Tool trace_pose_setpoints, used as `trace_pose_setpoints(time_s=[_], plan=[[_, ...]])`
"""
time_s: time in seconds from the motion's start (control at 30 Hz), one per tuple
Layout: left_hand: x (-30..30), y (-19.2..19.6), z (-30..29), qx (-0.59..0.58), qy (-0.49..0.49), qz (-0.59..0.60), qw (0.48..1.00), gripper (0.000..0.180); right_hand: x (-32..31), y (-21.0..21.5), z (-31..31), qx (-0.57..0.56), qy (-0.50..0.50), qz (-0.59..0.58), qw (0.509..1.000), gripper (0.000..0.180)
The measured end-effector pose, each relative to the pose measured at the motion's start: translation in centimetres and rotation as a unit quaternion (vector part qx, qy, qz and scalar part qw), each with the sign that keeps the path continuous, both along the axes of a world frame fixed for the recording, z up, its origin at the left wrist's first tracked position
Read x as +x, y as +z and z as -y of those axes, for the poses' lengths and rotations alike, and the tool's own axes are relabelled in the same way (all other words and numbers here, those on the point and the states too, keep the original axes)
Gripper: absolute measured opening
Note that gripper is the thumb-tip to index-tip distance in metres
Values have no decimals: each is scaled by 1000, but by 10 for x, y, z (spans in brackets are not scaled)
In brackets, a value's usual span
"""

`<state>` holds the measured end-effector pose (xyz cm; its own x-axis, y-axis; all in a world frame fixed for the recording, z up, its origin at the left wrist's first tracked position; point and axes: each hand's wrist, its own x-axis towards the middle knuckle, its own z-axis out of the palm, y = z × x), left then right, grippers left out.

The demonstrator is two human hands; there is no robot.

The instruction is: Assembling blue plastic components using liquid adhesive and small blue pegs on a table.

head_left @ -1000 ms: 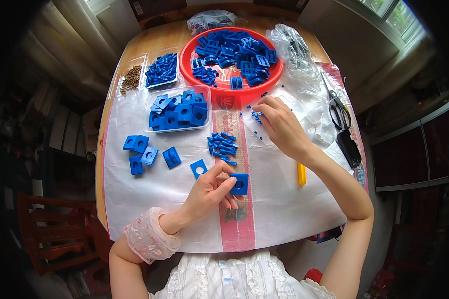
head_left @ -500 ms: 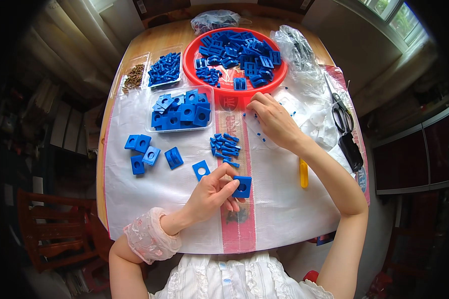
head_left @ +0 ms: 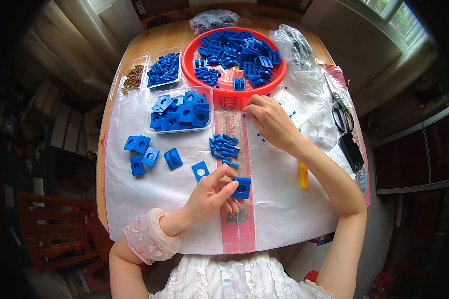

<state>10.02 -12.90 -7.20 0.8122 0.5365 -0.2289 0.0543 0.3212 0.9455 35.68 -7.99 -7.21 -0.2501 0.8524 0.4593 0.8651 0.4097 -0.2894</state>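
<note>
My left hand (head_left: 212, 193) pinches a blue square plastic piece with a round hole (head_left: 242, 188) between thumb and fingers, above the front middle of the table. A flat blue plate with a hole (head_left: 200, 171) lies just beyond these fingers. Farther off is a small heap of blue pegs (head_left: 225, 147). My right hand (head_left: 272, 119) reaches to the near edge of the red basin, its fingers bent together over a clear sheet or lid with tiny blue bits (head_left: 263, 140). Whatever its fingertips hold is too small or hidden to make out.
A red basin (head_left: 188, 74) of blue parts stands at the back. Left of it are clear boxes of square plates (head_left: 181, 131), blue pegs (head_left: 163, 70) and brown screws (head_left: 133, 78). Loose blue pieces (head_left: 141, 144) lie left. Scissors (head_left: 341, 117) and a yellow handle (head_left: 303, 175) lie right.
My right hand has shifted slightly, its fingertips dipping a little nearer and to the left over the tiny bits. My left hand keeps its grip on the blue piece, almost unmoved.
</note>
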Motion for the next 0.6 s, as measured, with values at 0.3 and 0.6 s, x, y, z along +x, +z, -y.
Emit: trace_pose_setpoints(time_s=[0.3, 0.6], plan=[[0, 2, 0, 4, 1, -2, 1000, 11, -4, 10, 1, -40, 29, 4, 999, 11], [1, 1, 0, 1, -3, -6, 1000, 12, -5, 11, 2, -44, 72, 28, 996, 13]])
